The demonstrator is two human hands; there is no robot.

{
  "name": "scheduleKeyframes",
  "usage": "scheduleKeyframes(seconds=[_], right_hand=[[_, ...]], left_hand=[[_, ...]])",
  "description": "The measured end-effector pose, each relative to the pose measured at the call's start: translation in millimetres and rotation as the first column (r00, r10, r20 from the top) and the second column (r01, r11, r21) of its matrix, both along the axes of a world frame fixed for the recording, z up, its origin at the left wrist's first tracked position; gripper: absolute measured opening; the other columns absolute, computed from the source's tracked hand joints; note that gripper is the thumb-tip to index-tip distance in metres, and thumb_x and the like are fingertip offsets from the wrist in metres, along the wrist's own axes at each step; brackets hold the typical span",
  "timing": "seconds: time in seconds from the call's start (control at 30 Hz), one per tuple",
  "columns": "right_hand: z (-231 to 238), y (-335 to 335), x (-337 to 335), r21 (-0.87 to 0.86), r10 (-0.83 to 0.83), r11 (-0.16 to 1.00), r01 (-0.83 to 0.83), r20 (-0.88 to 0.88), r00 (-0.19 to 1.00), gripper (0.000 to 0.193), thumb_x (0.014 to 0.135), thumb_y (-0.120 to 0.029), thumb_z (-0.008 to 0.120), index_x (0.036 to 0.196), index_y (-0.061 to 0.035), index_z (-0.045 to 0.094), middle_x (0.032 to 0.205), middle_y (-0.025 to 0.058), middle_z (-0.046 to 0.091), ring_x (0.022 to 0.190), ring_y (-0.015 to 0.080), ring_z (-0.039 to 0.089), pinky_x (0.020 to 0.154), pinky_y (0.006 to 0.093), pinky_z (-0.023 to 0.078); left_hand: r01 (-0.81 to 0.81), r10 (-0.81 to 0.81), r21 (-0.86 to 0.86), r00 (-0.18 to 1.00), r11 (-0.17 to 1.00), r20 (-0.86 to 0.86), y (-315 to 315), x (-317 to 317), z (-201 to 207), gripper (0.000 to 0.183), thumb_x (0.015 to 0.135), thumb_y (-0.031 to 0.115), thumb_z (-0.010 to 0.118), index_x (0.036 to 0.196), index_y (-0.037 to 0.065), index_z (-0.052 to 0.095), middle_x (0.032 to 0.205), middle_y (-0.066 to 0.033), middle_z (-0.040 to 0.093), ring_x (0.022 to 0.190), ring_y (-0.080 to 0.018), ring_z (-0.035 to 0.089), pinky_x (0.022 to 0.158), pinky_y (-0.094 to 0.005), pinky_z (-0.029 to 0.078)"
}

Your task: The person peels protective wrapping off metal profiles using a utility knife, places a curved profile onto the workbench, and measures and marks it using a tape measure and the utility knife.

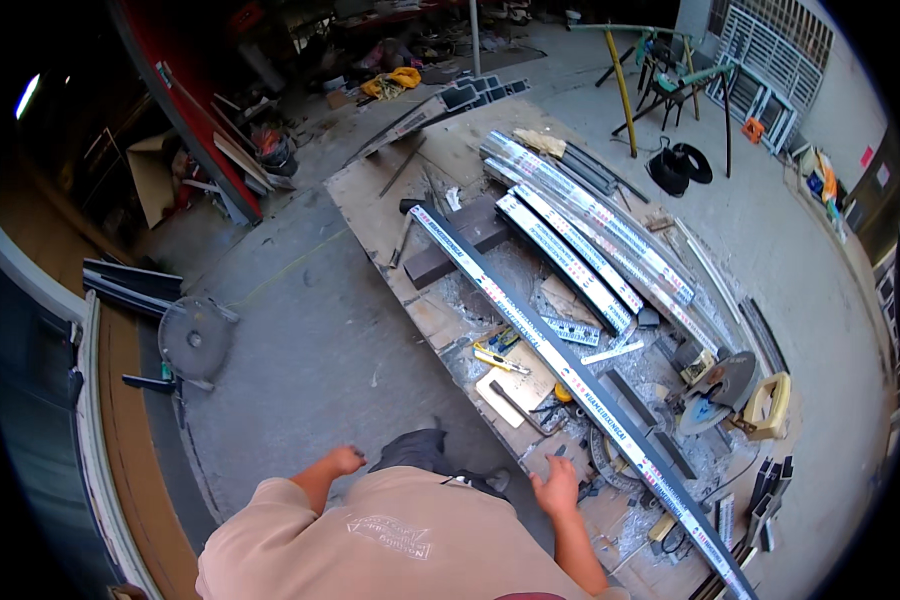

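Note:
My left hand hangs over the floor beside my body, fingers curled in; what it holds, if anything, is hidden. My right hand is at the near edge of the workbench, thumb and fingers apart. A small dark piece shows by its fingertips; I cannot tell if it touches them. Just beyond lies a long dark metal profile with printed white film, running diagonally along the bench. Close to this hand are a dark-handled tool, a yellow utility knife and a yellow tape measure.
A cut-off saw with round blades stands at the bench's right. Several film-wrapped profiles lie behind the long one, among metal shavings. A round grey fan-like disc stands on the floor at left. Trestles stand at the far right.

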State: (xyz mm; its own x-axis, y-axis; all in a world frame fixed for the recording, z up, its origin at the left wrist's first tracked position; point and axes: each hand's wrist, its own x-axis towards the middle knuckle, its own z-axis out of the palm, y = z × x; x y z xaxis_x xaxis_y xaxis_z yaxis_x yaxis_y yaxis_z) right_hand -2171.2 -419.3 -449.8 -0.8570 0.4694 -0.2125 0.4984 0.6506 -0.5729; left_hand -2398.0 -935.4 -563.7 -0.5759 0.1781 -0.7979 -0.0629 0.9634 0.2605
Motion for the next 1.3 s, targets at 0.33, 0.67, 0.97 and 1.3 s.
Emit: scheduleKeyframes(seconds=[0.33,0.67,0.97,1.3], right_hand=[[17.4,-94.3,-170.7,0.016,0.178,0.983,-0.181,0.119,0.977,0.063,0.09,-0.037,0.079,0.142,-0.0049,0.062,0.136,0.0213,0.063,0.127,0.0407,0.061,0.108,0.048,0.051],[85.4,-213.5,-397.3,-0.077,0.106,0.99,-0.118,-0.149,0.983,0.072,0.092,-0.033,0.079,0.151,-0.0049,0.051,0.134,0.0245,0.063,0.126,0.0431,0.061,0.107,0.0497,0.05],[149.4,-170.6,-509.5,-0.317,-0.211,0.944,0.096,-0.354,0.911,0.089,0.092,-0.032,0.083,0.162,-0.0013,0.037,0.135,0.0215,0.063,0.117,0.0289,0.066,0.097,0.0416,0.056],[263.1,-65.5,-636.0,-0.307,-0.452,0.873,0.379,-0.802,0.39,0.077,0.102,-0.027,0.074,0.165,-0.0046,0.035,0.153,0.0189,0.05,0.129,0.0239,0.058,0.102,0.0382,0.055]], left_hand=[[-0.279,0.314,0.262,0.944,0.924,-0.102,-91.2,-58.7,-31.8,0.048,0.093,0.034,0.073,0.132,0.005,0.073,0.124,-0.0194,0.076,0.116,-0.037,0.072,0.1,-0.0456,0.056],[-0.613,0.661,0.253,0.72,0.749,-0.211,-276.5,-201.5,-11.5,0.049,0.093,0.014,0.073,0.139,-0.003,0.064,0.114,-0.0191,0.077,0.099,-0.0282,0.074,0.085,-0.0391,0.058],[-0.766,0.829,0.378,0.56,0.52,-0.006,-210.8,-324.4,9.2,0.051,0.097,0.009,0.067,0.145,-0.003,0.058,0.101,-0.0121,0.074,0.086,-0.0195,0.07,0.076,-0.034,0.055],[-0.691,0.762,0.338,0.629,0.639,-0.155,-208.9,-407.8,12.4,0.053,0.093,0.014,0.071,0.142,-0.004,0.062,0.101,-0.0168,0.077,0.087,-0.0225,0.073,0.078,-0.0391,0.058]])
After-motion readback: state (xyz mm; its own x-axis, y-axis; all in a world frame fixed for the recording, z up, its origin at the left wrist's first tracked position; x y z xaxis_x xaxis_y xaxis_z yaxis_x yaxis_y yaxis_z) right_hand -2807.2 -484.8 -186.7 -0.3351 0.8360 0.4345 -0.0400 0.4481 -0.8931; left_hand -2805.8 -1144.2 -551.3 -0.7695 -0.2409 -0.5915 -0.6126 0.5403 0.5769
